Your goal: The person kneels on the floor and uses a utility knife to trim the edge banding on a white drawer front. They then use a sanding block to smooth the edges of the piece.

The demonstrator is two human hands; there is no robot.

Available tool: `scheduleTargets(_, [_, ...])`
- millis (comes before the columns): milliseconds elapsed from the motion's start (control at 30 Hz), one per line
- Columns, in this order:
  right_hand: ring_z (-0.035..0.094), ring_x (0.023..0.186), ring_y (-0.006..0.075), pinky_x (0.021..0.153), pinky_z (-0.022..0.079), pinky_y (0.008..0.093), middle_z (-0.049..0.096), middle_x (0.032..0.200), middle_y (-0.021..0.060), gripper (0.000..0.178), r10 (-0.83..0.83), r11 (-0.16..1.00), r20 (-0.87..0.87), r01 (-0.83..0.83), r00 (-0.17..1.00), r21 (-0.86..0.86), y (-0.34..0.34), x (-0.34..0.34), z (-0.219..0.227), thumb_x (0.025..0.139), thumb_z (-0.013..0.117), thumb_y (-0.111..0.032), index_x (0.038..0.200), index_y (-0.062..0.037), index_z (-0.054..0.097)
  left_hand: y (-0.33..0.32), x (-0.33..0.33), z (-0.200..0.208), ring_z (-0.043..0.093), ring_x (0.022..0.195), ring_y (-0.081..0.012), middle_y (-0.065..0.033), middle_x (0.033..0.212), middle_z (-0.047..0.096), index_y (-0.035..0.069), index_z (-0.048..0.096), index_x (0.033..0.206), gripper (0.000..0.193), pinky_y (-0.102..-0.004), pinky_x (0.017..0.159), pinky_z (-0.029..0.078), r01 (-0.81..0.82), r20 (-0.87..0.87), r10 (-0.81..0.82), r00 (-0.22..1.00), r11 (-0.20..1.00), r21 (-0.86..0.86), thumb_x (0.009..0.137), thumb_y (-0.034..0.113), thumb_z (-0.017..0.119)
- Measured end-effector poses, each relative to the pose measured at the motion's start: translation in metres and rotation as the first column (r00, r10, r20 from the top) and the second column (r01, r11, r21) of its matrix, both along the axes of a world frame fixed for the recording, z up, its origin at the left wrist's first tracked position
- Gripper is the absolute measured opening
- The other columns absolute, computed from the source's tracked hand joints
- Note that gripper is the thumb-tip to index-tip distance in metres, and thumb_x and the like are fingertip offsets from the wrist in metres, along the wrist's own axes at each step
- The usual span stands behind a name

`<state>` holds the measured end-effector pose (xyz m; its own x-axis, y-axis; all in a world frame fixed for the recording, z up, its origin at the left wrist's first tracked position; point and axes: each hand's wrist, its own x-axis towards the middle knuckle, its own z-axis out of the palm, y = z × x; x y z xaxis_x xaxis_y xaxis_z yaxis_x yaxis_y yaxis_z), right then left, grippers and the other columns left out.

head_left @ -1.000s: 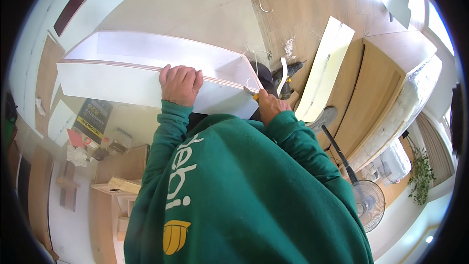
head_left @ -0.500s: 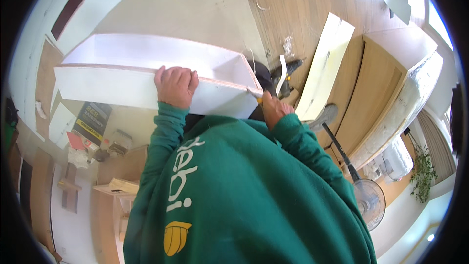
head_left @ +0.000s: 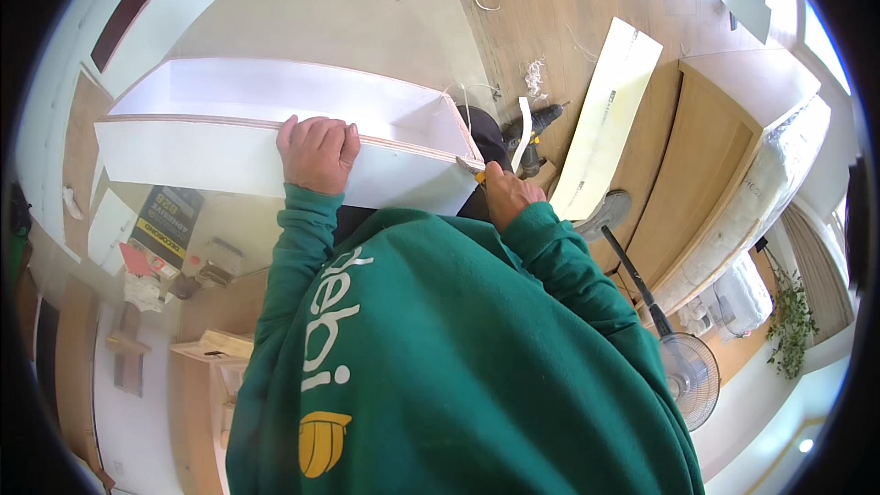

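A long white open-topped wooden box (head_left: 174,148) lies across my lap, its raw plywood rim facing up. Fingers curled over the near rim, my left hand (head_left: 316,154) grips the box around the middle of that side. My right hand (head_left: 509,192) is closed round a utility knife (head_left: 478,176) with a yellow part showing; most of its handle is hidden in the fist. The blade rests at the rim by the box's right near corner. A thin pale strip (head_left: 466,110) curls up from the box's right end.
Beyond the right corner, a cordless drill (head_left: 539,128) lies on the wood floor beside a white strip (head_left: 522,133). A long pale-yellow panel (head_left: 610,119) lies right of it. A standing fan (head_left: 687,380) and wooden cabinet (head_left: 701,165) are farther right. A dark carton (head_left: 170,220) sits at left.
The box and both my hands have shifted slightly left in view. The knife has moved slightly left with my right hand, still at the same corner.
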<state>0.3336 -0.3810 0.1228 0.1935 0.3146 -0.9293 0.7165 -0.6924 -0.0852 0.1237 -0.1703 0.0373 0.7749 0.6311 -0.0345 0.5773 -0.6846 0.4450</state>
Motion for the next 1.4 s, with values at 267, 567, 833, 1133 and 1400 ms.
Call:
scheduleTargets(267, [0.066, 0.088, 0.0442, 0.073, 0.053, 0.0551, 0.065, 0.093, 0.0228, 0.009, -0.038, 0.998, -0.005, 0.038, 0.999, 0.050, -0.002, 0.000, -0.005, 0.094, 0.046, -0.009, 0.101, -0.0042, 0.045, -0.004, 0.002, 0.004, 0.063, 0.091, -0.0176, 0.0022, 0.089, 0.067, 0.013, 0.066, 0.083, 0.010, -0.0432, 0.103, 0.036, 0.000, 0.001, 0.000, 1.000, 1.000, -0.006, 0.088, 0.022, 0.068])
scheduleTargets(567, [0.067, 0.084, 0.0437, 0.070, 0.053, 0.0551, 0.066, 0.091, 0.0211, 0.007, -0.011, 0.998, 0.034, 0.009, 0.999, 0.057, -0.001, 0.005, -0.008, 0.094, 0.047, -0.009, 0.100, -0.0062, 0.046, 0.001, 0.008, 0.004, 0.062, 0.091, -0.0173, 0.0024, 0.088, 0.066, 0.013, 0.066, 0.083, 0.009, -0.0429, 0.102, 0.037, 0.008, 0.005, -0.008, 1.000, 1.000, -0.001, 0.088, 0.021, 0.067])
scheduleTargets(833, [0.067, 0.085, 0.0438, 0.071, 0.053, 0.0546, 0.066, 0.092, 0.0225, 0.008, -0.004, 0.999, -0.004, 0.004, 1.000, 0.036, -0.013, 0.010, 0.004, 0.093, 0.048, -0.009, 0.099, -0.0041, 0.046, -0.005, 0.002, 0.001, 0.063, 0.092, -0.0169, 0.0028, 0.090, 0.067, 0.014, 0.067, 0.083, 0.009, -0.0430, 0.103, 0.037, 0.005, 0.024, -0.006, 1.000, 1.000, 0.005, 0.088, 0.021, 0.067])
scheduleTargets(1133, [0.067, 0.084, 0.0448, 0.071, 0.053, 0.0549, 0.068, 0.093, 0.0230, 0.011, 0.016, 0.989, -0.021, -0.019, 1.000, -0.147, -0.054, 0.020, 0.006, 0.093, 0.049, -0.013, 0.099, -0.0045, 0.048, -0.003, 0.002, -0.002, 0.062, 0.092, -0.0177, 0.0025, 0.089, 0.067, 0.014, 0.066, 0.083, 0.009, -0.0426, 0.104, 0.036, 0.008, 0.038, -0.008, 0.999, 1.000, 0.012, 0.089, 0.021, 0.067])
scheduleTargets(1400, [0.063, 0.076, 0.0478, 0.062, 0.049, 0.0515, 0.065, 0.081, 0.0268, 0.024, -0.499, 0.777, 0.228, 0.316, 0.836, 0.544, -0.061, 0.040, -0.018, 0.095, 0.061, -0.021, 0.110, -0.0032, 0.054, -0.022, -0.005, -0.003, 0.060, 0.104, -0.0207, -0.0033, 0.107, 0.064, 0.011, 0.065, 0.102, 0.035, -0.0548, 0.104, 0.034, 0.264, -0.004, -0.264, 0.965, 0.964, -0.013, 0.084, 0.041, 0.071])
